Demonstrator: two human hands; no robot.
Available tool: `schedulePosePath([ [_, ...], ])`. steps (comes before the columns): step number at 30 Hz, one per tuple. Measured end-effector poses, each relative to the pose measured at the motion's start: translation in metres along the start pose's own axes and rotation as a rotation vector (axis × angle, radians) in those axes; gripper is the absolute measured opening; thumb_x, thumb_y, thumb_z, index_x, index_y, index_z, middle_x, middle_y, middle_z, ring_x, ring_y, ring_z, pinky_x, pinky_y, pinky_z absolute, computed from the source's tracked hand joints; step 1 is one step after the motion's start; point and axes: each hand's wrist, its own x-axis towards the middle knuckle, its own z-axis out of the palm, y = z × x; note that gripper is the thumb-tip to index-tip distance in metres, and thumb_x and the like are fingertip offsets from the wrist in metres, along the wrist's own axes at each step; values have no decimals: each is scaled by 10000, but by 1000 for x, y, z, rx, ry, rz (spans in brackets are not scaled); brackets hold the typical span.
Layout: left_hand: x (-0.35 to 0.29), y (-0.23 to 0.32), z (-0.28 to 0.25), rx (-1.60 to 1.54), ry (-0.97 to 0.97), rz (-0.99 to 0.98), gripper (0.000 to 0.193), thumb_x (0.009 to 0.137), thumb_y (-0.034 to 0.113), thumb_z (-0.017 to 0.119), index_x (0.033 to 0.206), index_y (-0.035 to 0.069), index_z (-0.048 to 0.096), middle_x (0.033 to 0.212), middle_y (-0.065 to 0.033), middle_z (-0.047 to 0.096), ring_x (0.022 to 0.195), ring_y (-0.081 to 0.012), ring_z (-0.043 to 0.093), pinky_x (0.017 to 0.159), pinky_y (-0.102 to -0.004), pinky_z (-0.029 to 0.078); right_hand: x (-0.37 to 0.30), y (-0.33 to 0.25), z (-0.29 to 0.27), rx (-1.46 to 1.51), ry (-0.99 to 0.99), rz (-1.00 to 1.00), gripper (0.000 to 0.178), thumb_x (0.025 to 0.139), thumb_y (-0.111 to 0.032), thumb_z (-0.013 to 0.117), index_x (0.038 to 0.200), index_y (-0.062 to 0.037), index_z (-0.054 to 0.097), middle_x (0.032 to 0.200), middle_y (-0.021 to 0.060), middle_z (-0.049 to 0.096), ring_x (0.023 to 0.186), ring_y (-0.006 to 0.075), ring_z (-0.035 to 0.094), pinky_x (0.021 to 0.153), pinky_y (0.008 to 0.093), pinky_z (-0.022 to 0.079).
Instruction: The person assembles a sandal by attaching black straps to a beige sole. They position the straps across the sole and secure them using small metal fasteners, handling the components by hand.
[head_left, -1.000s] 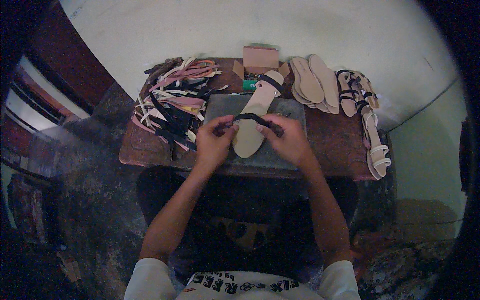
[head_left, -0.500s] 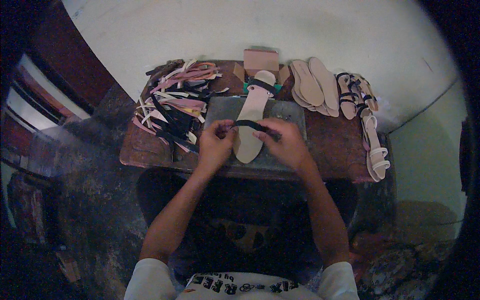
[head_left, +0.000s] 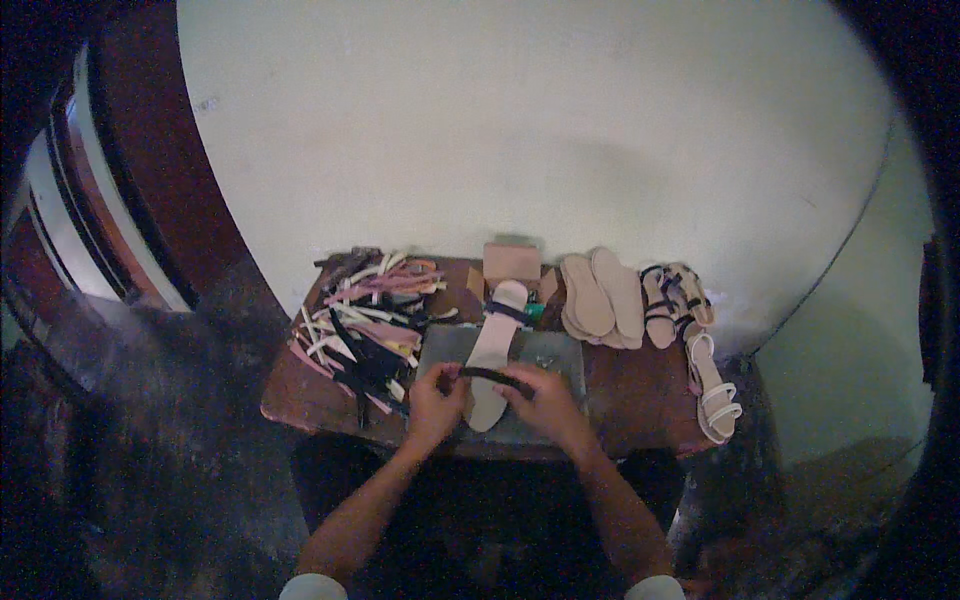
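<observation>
A beige sandal sole (head_left: 493,345) lies lengthwise before me on a grey slab (head_left: 562,352), its wider end toward me. Around its far end runs a black ankle strap (head_left: 507,312). Across the wider part arches a second black strap (head_left: 492,375), with one end pinched in each hand. My left hand (head_left: 436,405) is closed at the strap's left end, beside the sole's edge. My right hand (head_left: 548,402) is closed on the right end, its fingers partly over the sole. Whether the strap is fixed to the sole cannot be made out.
Left on the wooden table (head_left: 640,400) is a heap of loose strips (head_left: 365,330) in black, white and pink. An open cardboard box (head_left: 512,262) stands behind the slab. To the right lie stacked beige soles (head_left: 605,300), black-strapped sandals (head_left: 675,300) and a white-strapped sandal (head_left: 713,395).
The view has tilted up, so the table sits lower and more wall shows. Both hands still hold the black strap over the sole, with little visible change.
</observation>
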Motion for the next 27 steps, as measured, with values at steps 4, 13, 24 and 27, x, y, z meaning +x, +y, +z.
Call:
schedulePosePath([
  [4,14,-32,2,-5,84,68,247,792,94,684,1020,0,665,862,-128,684,760,-174,643,697,-328,511,2,5,10,43,1,-7,251,862,-103,672,1097,-17,665,1098,160,672,1033,275,648,881,354,504],
  [13,23,-38,11,-213,92,-6,292,785,19,691,1073,-7,654,939,-111,678,816,-186,636,751,-325,511,3,17,30,209,247,189,301,884,-135,683,1158,-17,642,1083,110,680,937,192,660,827,314,539],
  [24,14,-2,2,-444,-60,-13,348,787,-17,694,1130,-24,633,998,-98,672,844,-151,633,758,-277,519,12,18,13,476,222,516,437,787,-206,795,1120,35,646,1024,117,695,925,180,649,828,310,521],
  [27,12,-1,-4,-540,-117,-79,362,785,-22,694,1141,-28,631,1012,-98,676,853,-148,637,763,-275,521,11,15,6,553,152,515,439,771,-191,807,1107,44,646,1035,112,692,933,175,645,830,307,519],
])
